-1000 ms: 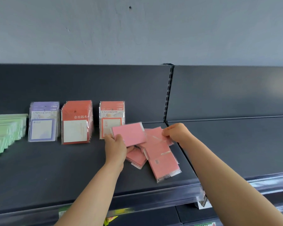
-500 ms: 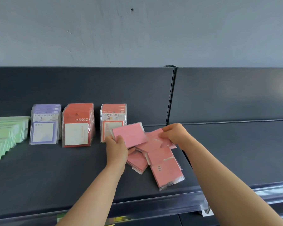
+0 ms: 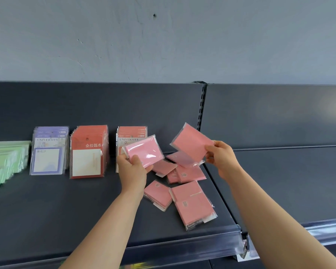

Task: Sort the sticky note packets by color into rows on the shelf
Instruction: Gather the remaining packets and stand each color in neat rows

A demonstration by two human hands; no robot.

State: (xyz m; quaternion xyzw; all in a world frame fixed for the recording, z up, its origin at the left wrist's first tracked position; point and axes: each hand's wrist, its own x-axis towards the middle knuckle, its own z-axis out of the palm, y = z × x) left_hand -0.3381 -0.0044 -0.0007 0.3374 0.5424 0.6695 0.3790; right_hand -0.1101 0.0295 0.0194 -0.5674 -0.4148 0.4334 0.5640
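Left hand (image 3: pixel 133 171): lower centre of the frame, fingers and thumb clamped on a pink packet (image 3: pixel 144 150) held tilted above the shelf (image 3: pixel 47 220). I cannot tell whether another packet sits behind it.
Right hand (image 3: pixel 221 158): right of centre, thumb and fingers pinch a second pink packet (image 3: pixel 190 144) by its right edge, lifted clear of the pile.
Left to do: the loose pink packets (image 3: pixel 190 202) lie flat and overlapping on the shelf, below and between the two hands. By my reading, pink has no row yet, so this whole colour remains.
Done: four groups stand upright against the back panel in the left half of the frame, apparently sorted already.
Stage: late, I judge, with one colour of five unsorted.
Count, in hand: two pink packets, one per hand.
Count, loose pile: at least six, perhaps seven. Overlaps hide some edges.
Count, green row (image 3: pixel 6 160): many, fanned at the far left and cut by the frame edge. Uncountable.
Count, purple row (image 3: pixel 49 150): about five, judging by the stepped top edges.
Count, red row (image 3: pixel 89 152): roughly eight, tightly packed.
Count, orange-red row (image 3: pixel 132 133): two or three, partly hidden behind the left hand's packet.
Free room: bare shelf lies behind the pile and on the right-hand bay, past the slotted upright (image 3: pixel 202 105).
Beyond: one grey wall (image 3: pixel 163 45) fills the top of the frame.
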